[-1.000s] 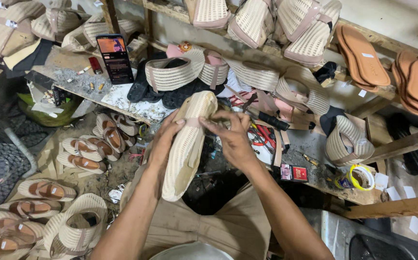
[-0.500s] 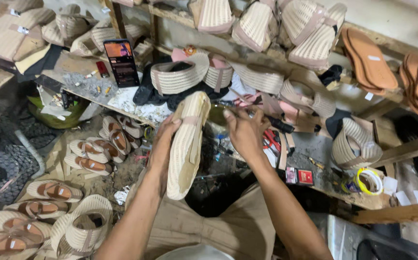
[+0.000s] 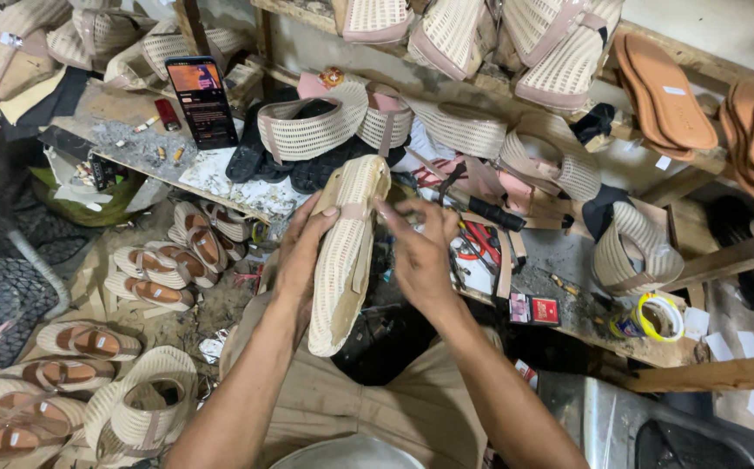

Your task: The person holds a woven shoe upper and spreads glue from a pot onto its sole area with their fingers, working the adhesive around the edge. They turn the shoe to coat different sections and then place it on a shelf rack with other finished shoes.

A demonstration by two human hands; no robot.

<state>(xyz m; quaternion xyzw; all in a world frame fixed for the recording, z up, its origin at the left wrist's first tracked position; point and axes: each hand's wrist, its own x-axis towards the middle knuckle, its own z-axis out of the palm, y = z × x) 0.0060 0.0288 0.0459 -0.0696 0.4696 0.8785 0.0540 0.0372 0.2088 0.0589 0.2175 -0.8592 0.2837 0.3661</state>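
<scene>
Nearest the camera, a pale round bowl rim [image 3: 347,452] at the bottom edge, then khaki trousers [image 3: 351,404] across the lap. Above the lap, held up on edge, a cream mesh shoe upper [image 3: 347,252], toe end pointing away. Left hand [image 3: 299,256] wrapped around its left side, thumb over the top near the toe, fingers closed on it. Right hand [image 3: 420,256] just beside the right edge, fingertips pinching the rim close to the toe; whether actually gripping or only touching, hard to tell.

On the floor to the left, rows of finished sandals [image 3: 164,265] with tan insoles, more of them [image 3: 12,404] toward the bottom-left corner.

Beyond the hands, a cluttered wooden workbench [image 3: 568,260]. Near its right front edge, a small red box [image 3: 544,310] and a roll of yellow tape [image 3: 659,317]. At the left end of the bench, a phone [image 3: 203,100] propped upright with its screen lit, and a red lighter [image 3: 167,114] just beside it. In the middle, black soles [image 3: 260,161] under another mesh upper [image 3: 312,126].

Farthest back, a wooden shelf [image 3: 681,61] carrying more mesh uppers [image 3: 551,43], with brown insoles [image 3: 664,91] leaning at its right end.
</scene>
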